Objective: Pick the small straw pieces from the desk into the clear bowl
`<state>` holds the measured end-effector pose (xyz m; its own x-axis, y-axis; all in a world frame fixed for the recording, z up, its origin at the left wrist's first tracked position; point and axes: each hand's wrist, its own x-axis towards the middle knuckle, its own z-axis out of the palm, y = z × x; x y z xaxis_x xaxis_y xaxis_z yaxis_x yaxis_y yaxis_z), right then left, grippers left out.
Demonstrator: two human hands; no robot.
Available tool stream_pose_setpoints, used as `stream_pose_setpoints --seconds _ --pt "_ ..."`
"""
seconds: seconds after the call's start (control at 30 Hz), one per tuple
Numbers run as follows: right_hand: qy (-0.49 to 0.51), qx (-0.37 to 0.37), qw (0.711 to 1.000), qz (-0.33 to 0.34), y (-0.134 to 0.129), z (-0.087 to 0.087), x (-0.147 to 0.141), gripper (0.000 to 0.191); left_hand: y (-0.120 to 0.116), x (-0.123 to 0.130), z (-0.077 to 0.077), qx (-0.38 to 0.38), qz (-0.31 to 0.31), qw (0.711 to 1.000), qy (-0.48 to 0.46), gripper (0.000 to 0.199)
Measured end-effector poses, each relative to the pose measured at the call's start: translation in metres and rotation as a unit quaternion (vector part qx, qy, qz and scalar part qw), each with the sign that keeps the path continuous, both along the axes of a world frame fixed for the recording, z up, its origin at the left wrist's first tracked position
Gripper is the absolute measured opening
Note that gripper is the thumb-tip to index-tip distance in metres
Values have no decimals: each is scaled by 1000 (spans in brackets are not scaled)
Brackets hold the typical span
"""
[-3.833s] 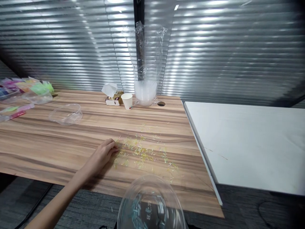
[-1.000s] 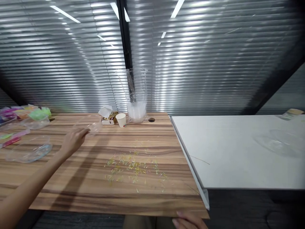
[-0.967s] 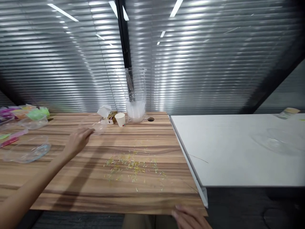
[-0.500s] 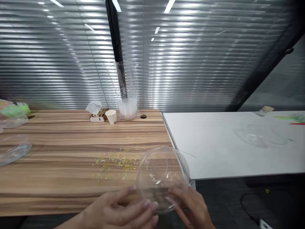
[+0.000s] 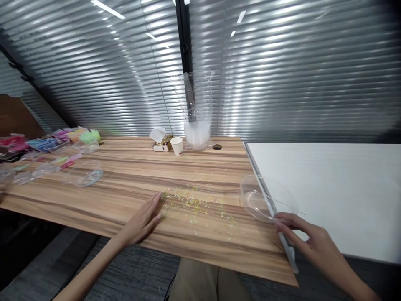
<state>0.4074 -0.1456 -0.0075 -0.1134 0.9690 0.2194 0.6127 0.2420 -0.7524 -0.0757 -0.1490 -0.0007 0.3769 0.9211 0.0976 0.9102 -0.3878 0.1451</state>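
Observation:
My left hand (image 5: 143,219) rests on the wooden table (image 5: 125,209), fingers stretched out and holding nothing, at the left edge of scattered yellow-green bits (image 5: 192,202). Between thumb and fingers, my right hand (image 5: 305,238) pinches the near rim of a clear round plastic bowl (image 5: 257,200). The bowl is over the seam between the wooden table and the white table (image 5: 344,184), to the right of the bits. Whether its base touches the surface cannot be told.
A paper cup (image 5: 177,146), a tissue box (image 5: 162,144) and a bagged white container (image 5: 198,134) stand at the back. Another clear bowl (image 5: 89,175) sits at left, near colourful bags (image 5: 50,142). A thin dark strand crosses the seam.
My left hand has come away from the bowl and moved left onto the table. The bowl, now held by my right hand alone, has shifted right. The view has turned left.

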Motion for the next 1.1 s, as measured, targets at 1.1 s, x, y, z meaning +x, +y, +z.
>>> stream_pose_setpoints --seconds 1.1 --pt "-273 70 932 228 0 -7 -109 84 54 48 -5 3 -162 986 40 79"
